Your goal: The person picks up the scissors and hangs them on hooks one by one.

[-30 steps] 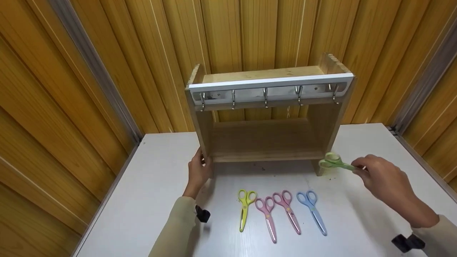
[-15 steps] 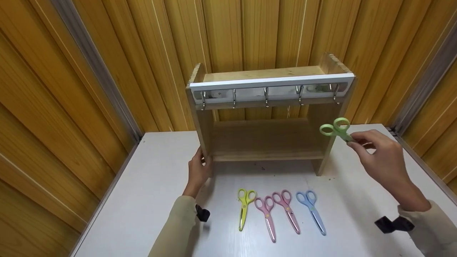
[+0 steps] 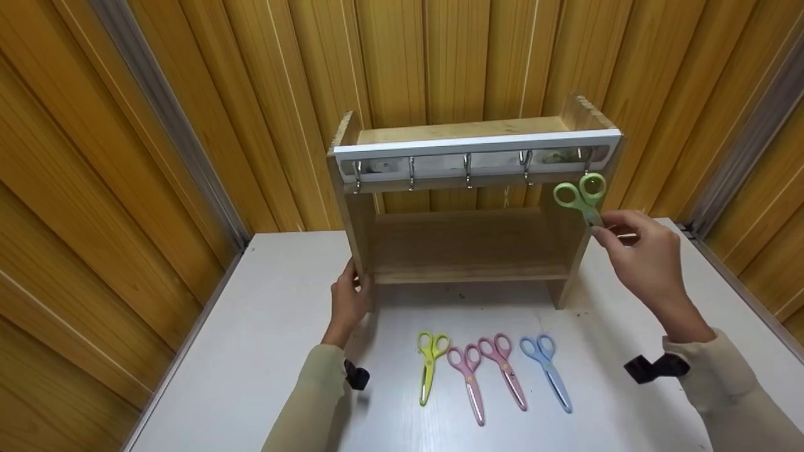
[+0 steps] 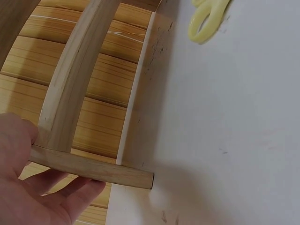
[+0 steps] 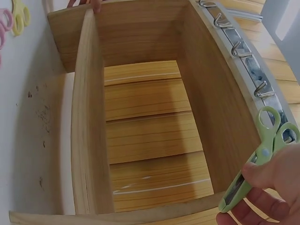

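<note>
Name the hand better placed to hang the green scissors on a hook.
The right hand, most likely: it pinches the green scissors by the blade part, handle loops up, near the rightmost hook. The left hand grips the opposite side of the wooden shelf.

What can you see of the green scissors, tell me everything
The green scissors look plastic, with two rounded finger loops, a pale round pivot and blades that look closed. They are tilted, loops up, with the right hand pinching them along the blades. The loops are near the rightmost hook; whether it passes through one can't be told.
</note>
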Available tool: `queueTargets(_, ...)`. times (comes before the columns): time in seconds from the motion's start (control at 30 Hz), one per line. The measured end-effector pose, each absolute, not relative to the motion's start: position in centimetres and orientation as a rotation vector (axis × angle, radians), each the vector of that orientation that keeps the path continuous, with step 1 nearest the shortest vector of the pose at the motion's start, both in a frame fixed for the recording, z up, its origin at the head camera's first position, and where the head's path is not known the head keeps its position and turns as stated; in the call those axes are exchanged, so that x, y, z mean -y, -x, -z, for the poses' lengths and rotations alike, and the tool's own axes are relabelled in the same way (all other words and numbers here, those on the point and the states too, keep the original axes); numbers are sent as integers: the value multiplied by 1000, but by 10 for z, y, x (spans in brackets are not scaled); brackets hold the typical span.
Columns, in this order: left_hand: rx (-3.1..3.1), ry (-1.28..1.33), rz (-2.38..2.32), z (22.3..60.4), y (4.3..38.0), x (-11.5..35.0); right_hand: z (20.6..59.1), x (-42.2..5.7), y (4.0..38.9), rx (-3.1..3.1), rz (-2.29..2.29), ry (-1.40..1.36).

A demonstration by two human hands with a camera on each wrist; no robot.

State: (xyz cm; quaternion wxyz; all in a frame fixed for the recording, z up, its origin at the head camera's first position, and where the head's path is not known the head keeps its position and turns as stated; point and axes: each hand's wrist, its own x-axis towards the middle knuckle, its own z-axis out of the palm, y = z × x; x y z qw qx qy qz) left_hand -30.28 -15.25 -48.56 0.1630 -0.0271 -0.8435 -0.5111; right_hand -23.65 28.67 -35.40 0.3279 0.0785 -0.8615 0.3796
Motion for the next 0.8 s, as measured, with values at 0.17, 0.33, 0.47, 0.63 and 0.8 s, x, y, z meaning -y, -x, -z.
queueTargets(0.17, 2397, 79, 1468, 486, 303, 152, 355, -286, 244, 2283, -1044, -176)
queueTargets(0.33, 2394, 84, 1469, 486, 302, 151, 358, -286, 247, 2289, -1073, -174)
queueTargets(0.47, 2387, 92, 1460, 486, 302, 151, 360, -286, 248, 2295, -1090, -171)
queueTargets(0.63, 2384, 106, 1439, 487, 302, 151, 361, -285, 250, 2278, -1078, -163)
queueTargets(0.8, 2379, 103, 1430, 489, 302, 151, 364, -285, 251, 2257, -1067, -157)
